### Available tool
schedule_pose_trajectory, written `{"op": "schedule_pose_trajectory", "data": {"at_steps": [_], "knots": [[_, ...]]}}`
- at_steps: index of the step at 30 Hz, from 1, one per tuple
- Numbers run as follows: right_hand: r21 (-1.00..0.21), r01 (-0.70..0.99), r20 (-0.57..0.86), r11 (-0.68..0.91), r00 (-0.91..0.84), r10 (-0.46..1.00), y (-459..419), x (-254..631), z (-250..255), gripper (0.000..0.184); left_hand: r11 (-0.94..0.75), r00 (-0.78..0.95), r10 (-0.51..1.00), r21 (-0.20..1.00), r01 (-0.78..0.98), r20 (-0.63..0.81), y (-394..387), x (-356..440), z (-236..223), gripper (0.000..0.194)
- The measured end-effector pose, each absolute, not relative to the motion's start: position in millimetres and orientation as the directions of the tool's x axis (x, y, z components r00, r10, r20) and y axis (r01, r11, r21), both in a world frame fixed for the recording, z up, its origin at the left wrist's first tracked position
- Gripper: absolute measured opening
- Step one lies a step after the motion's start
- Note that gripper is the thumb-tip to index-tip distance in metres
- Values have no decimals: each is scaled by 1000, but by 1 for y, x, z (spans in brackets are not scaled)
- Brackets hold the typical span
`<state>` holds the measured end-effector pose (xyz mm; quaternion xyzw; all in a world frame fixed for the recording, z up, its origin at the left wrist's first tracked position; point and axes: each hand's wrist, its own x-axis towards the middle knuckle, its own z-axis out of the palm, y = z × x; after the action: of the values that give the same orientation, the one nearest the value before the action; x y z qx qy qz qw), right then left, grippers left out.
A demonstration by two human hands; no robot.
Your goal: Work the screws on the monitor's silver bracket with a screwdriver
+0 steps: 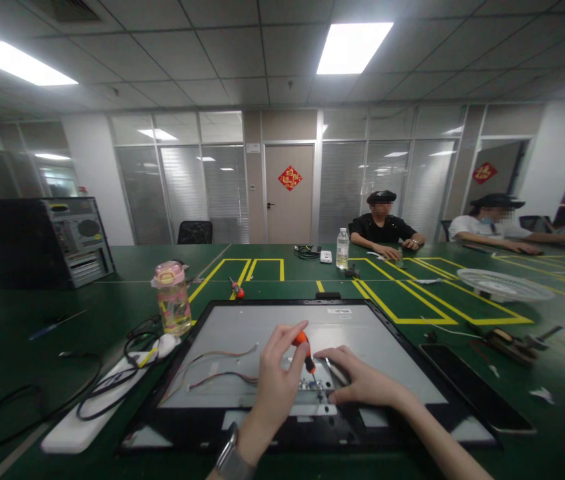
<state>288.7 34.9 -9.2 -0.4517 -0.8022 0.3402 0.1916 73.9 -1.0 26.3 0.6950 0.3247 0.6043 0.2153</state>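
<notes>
My left hand [280, 377], with a watch at the wrist, is closed around the orange handle of a screwdriver [302, 339]. The screwdriver's shaft points down at a small circuit board [311, 385] on the back of a flat display panel [387, 353]. Close by on the right, my right hand [362, 381] rests low over the board, its thumb and forefinger beside the screwdriver tip. A slim silver tool [336, 371] lies within those fingers; its exact kind is unclear. Thin coloured wires [222, 379] run across the panel at left.
Left of the panel are a white power strip [95, 407], black cables and a pink-lidded bottle [171, 300]. On the right lie a phone [472, 387] and a caliper-like tool [517, 345]. Beyond are a red screwdriver [237, 291], a water bottle [342, 249], a computer case [37, 241] and seated people.
</notes>
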Motion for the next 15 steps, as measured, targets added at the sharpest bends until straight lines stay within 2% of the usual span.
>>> {"op": "schedule_pose_trajectory", "data": {"at_steps": [6, 11, 15], "knots": [[-726, 583, 8, 365, -524, 852, 34, 288, -7, 76, -681, 36, 725, 708, 186, 688, 0, 72, 25, 32], [-725, 585, 6, 364, -523, 852, 34, 288, -7, 76, -705, 24, 695, 675, 218, 718, 1, 70, 27, 22], [-718, 594, 6, 363, -516, 856, 33, 288, -7, 75, -695, 60, 712, 692, 192, 699, 0, 71, 27, 29]]}}
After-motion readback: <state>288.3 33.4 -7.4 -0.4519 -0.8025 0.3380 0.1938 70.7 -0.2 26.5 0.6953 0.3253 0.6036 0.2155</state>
